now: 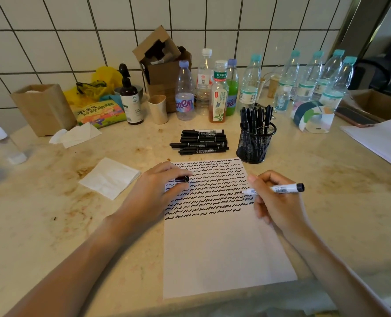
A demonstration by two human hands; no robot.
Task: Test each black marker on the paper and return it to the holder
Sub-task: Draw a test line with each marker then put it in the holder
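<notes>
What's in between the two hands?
In the head view, only the paper with its rows of black squiggles lies between the left hand, which holds a cap, and the right hand, which holds the marker.

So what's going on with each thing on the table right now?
Marker: uncapped, held by right hand, tip at the paper.
Cap: off, pinched in left hand.
Paper: flat, top part covered in black squiggles, bottom blank.
Holder: upright, holding markers.
Marker pile: capped, lying beside the holder.
Napkin: folded, lying flat.
</notes>
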